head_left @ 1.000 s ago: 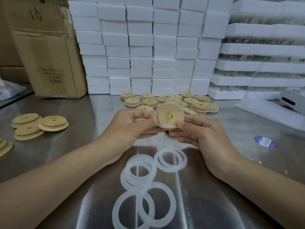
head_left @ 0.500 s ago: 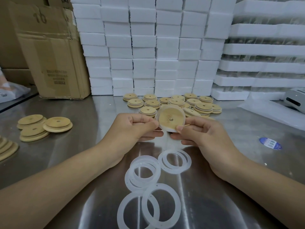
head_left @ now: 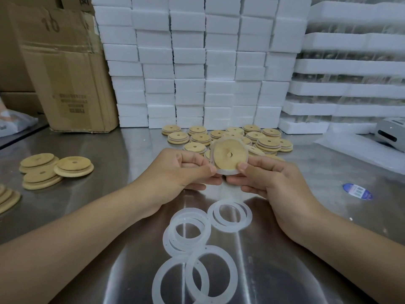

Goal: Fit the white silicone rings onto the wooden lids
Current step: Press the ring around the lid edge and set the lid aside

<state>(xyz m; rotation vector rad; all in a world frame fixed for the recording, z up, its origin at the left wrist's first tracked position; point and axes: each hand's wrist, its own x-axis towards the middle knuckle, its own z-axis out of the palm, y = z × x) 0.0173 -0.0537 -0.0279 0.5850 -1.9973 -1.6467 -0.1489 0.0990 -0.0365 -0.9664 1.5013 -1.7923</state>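
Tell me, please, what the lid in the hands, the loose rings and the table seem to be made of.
The lid looks like light wood, perhaps bamboo: tan and matt, without shine. The loose rings look like silicone or soft rubber: milky white, thin, slightly see-through. The table looks like brushed stainless steel: grey, with streaked reflections.

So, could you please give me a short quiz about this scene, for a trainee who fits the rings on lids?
1. True or false: the left hand and the right hand pinch one wooden lid between them.
2. Where do the loose white rings lie on the steel table? A: nearer the person than the hands. B: beyond the hands. C: at the far left edge.
3. Which number is written on the cardboard box?
Key: 1 true; 2 A; 3 the number 10.
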